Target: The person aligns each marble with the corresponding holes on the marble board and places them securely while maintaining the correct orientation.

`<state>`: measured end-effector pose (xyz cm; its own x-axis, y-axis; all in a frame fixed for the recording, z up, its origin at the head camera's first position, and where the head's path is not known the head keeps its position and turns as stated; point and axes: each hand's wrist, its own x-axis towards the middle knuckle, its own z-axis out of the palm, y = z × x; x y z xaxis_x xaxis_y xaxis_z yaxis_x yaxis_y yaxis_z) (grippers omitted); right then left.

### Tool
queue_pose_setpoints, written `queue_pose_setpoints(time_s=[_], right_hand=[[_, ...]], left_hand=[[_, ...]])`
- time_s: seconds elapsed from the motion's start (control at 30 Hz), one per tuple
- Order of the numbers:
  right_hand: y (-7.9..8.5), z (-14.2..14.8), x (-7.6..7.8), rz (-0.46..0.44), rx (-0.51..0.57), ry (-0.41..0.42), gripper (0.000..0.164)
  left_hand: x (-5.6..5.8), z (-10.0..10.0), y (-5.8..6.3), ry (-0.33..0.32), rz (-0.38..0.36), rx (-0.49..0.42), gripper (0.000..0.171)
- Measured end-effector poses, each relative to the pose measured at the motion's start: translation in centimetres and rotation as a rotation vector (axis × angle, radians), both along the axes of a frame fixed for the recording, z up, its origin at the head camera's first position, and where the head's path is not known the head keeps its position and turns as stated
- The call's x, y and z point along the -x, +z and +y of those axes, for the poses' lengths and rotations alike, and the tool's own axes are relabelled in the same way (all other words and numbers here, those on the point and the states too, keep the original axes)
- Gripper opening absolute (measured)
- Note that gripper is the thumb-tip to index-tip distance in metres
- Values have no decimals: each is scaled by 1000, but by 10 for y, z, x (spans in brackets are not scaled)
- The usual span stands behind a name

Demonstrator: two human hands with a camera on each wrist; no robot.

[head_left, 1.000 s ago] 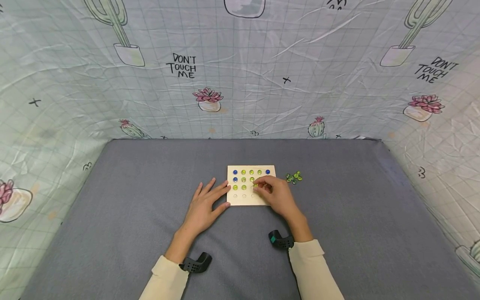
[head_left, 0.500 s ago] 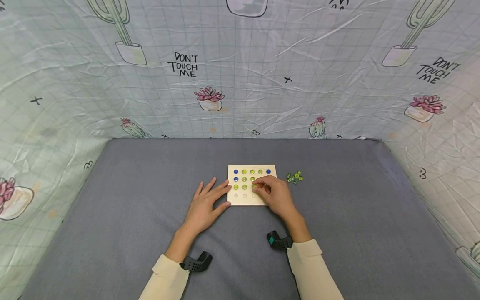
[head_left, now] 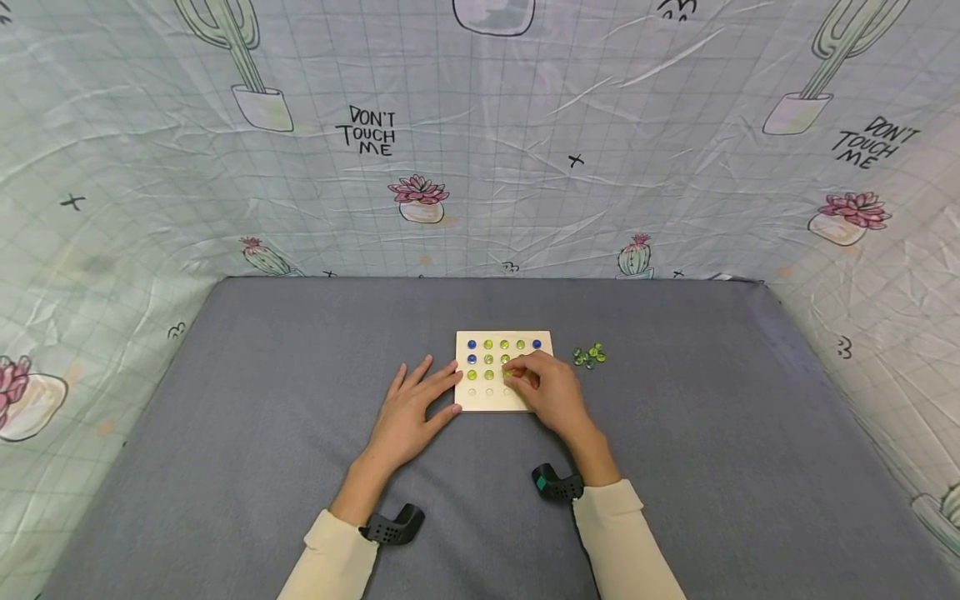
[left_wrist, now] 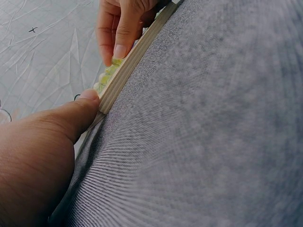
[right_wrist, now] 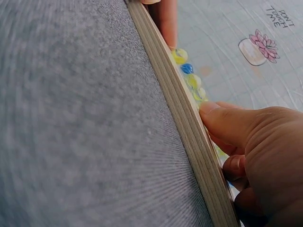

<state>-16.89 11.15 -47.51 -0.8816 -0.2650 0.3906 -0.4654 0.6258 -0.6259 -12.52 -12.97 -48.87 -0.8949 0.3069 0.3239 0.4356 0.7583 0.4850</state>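
A pale wooden board (head_left: 482, 405) with rows of shallow round hollows lies on the table. Blue marbles (head_left: 472, 344) and yellow-green marbles (head_left: 489, 359) sit in its upper rows, while hollows at the near left are bare. My right hand (head_left: 557, 392) is over the board's right half, thumb and fingertips pinching a yellow-green marble (left_wrist: 117, 61) at the third row. It covers the hollows beneath it. My left hand (head_left: 407, 418) lies spread at the left side, its fingertips and thumb touching the board's edge; in the left wrist view the thumb (left_wrist: 87, 101) rests at the corner.
Several loose green marbles (head_left: 589, 356) lie on the grey cloth (head_left: 300, 375) just right of the board. A patterned curtain (head_left: 510, 208) hangs behind the table and along both sides. Black bands are on both wrists.
My right fingertips have shifted very slightly left over the third row with the marble. The left hand stays at the board's edge, and the loose marbles lie as before.
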Motion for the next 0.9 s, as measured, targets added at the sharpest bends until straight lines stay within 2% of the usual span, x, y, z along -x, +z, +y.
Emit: queue_pose_setpoints(time_s=[0.9], right_hand=[[1, -1, -2, -2, -2, -8, 15]], left_hand=[[0, 0, -3, 1, -1, -1, 50]])
